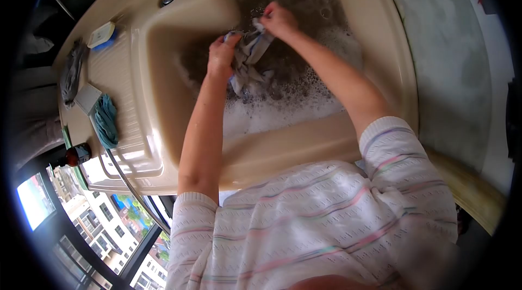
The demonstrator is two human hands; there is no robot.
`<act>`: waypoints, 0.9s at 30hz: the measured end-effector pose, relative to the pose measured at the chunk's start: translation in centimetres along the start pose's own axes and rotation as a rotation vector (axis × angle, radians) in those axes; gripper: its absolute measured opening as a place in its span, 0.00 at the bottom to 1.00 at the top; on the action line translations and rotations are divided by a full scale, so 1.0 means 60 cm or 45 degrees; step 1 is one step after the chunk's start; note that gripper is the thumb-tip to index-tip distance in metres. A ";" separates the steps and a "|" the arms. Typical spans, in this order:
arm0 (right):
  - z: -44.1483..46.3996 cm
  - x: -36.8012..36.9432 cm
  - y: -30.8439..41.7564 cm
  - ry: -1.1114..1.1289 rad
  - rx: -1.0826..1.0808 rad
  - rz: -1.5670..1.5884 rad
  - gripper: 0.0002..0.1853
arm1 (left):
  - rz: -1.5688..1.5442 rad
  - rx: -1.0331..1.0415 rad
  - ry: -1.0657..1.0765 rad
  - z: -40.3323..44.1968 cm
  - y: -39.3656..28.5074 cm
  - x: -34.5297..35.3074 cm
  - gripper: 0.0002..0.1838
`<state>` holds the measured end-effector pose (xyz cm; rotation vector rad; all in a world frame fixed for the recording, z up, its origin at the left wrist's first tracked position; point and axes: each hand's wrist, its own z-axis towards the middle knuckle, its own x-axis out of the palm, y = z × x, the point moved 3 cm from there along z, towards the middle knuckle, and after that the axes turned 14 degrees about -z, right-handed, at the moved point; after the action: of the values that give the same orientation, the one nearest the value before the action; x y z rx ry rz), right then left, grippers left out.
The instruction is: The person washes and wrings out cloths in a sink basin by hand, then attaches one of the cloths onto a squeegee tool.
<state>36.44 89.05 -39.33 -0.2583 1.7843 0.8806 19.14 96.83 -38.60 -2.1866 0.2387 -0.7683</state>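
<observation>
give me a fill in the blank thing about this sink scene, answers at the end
The left hand and right hand both grip the same wet ____.
The blue-edged sponge lies on the person's ____ side of the basin.
The rag nearer the brown bottle is ____, unlike the grey one.

Missing words: cloth; left; teal.
</observation>
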 end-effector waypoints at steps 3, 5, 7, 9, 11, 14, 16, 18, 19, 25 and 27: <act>0.053 -0.015 -0.142 -0.230 0.045 0.195 0.30 | 0.237 0.080 -0.362 0.006 -0.025 -0.086 0.20; 0.065 0.015 -0.159 -0.135 0.125 0.144 0.32 | 0.276 0.113 -0.226 0.043 0.022 -0.119 0.21; 0.006 0.041 -0.082 0.134 -0.063 -0.115 0.30 | 0.558 0.254 0.076 0.052 0.068 -0.073 0.22; -0.033 0.039 -0.030 0.477 -0.481 -0.154 0.24 | 0.354 -0.072 0.049 0.009 0.037 -0.032 0.22; -0.019 0.004 -0.061 0.512 -0.173 0.250 0.24 | 0.045 -0.126 -0.002 0.024 0.015 -0.083 0.22; 0.033 -0.004 -0.128 0.276 -0.072 0.614 0.31 | -0.236 -0.294 -0.059 0.052 0.035 -0.146 0.22; 0.019 0.029 -0.078 0.302 -0.067 0.524 0.28 | -0.318 -0.410 -0.016 0.059 0.049 -0.119 0.24; -0.036 0.076 0.024 0.501 -0.288 0.591 0.23 | -0.425 -0.432 0.056 0.060 0.058 -0.094 0.24; -0.071 0.077 0.074 0.519 -0.432 0.669 0.25 | -0.474 -0.442 0.087 0.061 0.060 -0.086 0.24; -0.126 0.022 0.163 -0.363 -0.628 0.157 0.14 | -0.625 -0.066 0.152 0.038 0.058 -0.078 0.16; -0.040 0.007 0.071 -0.085 -0.268 -0.080 0.17 | 0.070 -0.013 -0.169 0.013 -0.019 -0.035 0.21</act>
<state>32.11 90.52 -37.47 -0.4135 1.6149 1.0210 17.85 98.93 -39.07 -2.2212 0.2351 -0.5897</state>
